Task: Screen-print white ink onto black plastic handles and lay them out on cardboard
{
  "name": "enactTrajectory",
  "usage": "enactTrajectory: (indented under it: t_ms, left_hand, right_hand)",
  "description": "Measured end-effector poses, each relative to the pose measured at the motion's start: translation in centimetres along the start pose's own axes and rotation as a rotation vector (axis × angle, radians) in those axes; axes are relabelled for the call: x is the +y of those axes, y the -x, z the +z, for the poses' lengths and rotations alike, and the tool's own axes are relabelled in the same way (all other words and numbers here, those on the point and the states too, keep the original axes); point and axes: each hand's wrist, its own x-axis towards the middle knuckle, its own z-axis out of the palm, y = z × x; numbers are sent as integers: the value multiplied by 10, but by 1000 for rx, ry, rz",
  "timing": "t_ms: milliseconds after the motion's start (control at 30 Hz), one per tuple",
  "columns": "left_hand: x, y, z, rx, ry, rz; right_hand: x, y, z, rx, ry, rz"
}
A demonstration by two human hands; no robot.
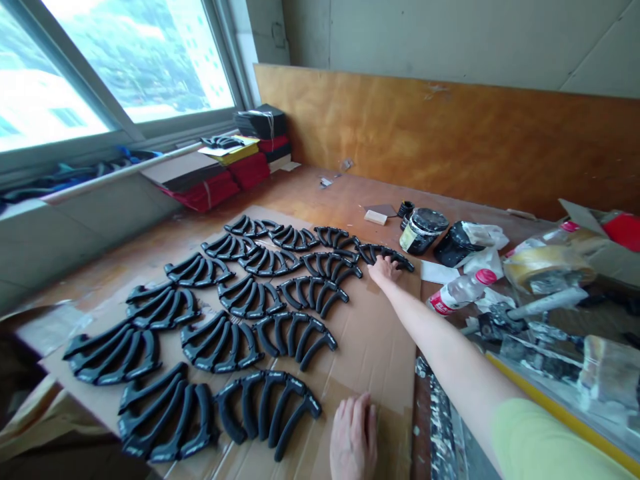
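Note:
Fan-shaped groups of black curved handles (277, 410), with small pale markings on their wider ends, lie in rows on a flat cardboard sheet (373, 333). My right hand (385, 270) reaches to the far right group and has its fingers closed around the lower end of a black curved handle (383, 252) there; the fingertips are partly hidden. At the near edge, my left hand (354, 433) rests on the cardboard, fingers extended side by side, holding nothing. The closest handles to it lie just to its left, apart from it.
Right of the cardboard stand a paint-smeared tub (424, 230), a black pot (453, 243), a plastic bottle with a red cap (463, 292) and a tape roll (547, 263). Red and black stacks (210, 187) sit by the window. A wooden board (425, 133) lines the back.

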Motion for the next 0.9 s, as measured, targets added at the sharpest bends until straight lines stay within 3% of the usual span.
enactTrajectory:
  t_ms: [133, 233, 333, 567, 700, 800, 900]
  left_hand:
    - [9, -5, -10, 44, -50, 82]
    - [14, -7, -18, 115, -88, 181]
    - [14, -8, -21, 146, -136, 258]
    - [7, -9, -18, 177, -212, 349]
    - [7, -6, -20, 113, -133, 287]
    - [17, -11, -22, 11, -9, 71]
    - [54, -23, -30, -15, 230, -180]
  right_hand:
    - [11, 22, 2, 66, -67, -94]
    - [21, 60, 3, 112, -153, -148]
    - [27, 114, 3, 64, -268, -232]
    - [64, 257, -16, -113, -410, -744]
    - [117, 310, -47, -202, -361, -929]
    - [179, 332, -75, -179, -362, -836]
    - [257, 344, -105, -96, -420, -649]
